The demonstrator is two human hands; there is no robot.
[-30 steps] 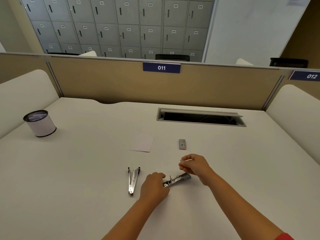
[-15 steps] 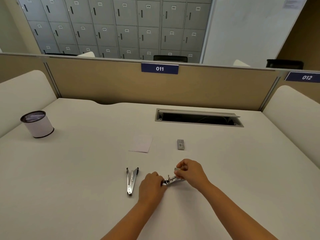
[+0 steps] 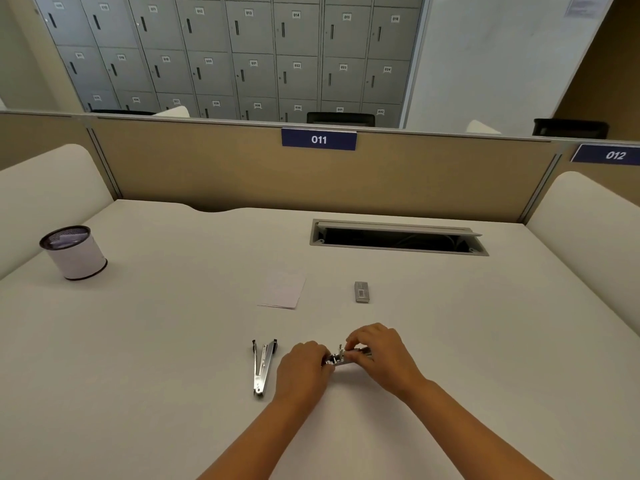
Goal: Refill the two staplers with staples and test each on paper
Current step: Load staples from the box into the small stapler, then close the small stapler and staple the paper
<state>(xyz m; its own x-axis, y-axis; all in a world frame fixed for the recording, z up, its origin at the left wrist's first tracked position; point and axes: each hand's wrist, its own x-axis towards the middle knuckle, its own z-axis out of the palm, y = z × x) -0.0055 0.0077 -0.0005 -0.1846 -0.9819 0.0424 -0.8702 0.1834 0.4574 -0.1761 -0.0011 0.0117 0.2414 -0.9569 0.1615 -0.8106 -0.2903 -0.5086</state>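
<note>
A metal stapler (image 3: 341, 358) lies on the white desk (image 3: 156, 341) between my two hands, mostly covered by them. My left hand (image 3: 302, 367) grips its near end. My right hand (image 3: 379, 351) is closed over its far end, fingertips pinched on its top; whether they hold staples is hidden. A second metal stapler (image 3: 262, 366) lies swung open in a V just left of my left hand, untouched. A small grey staple box (image 3: 362, 292) sits farther back. A small white paper stack (image 3: 283, 289) lies to the left of the box.
A white cylindrical bin (image 3: 74, 252) stands at the far left. A cable slot (image 3: 398, 238) with a raised flap is set in the desk behind the box. A tan partition (image 3: 225, 168) closes the back; padded dividers flank both sides.
My right hand has come down from above the desk onto the far end of the stapler. My left hand has stayed on the near end. The other stapler has not moved.
</note>
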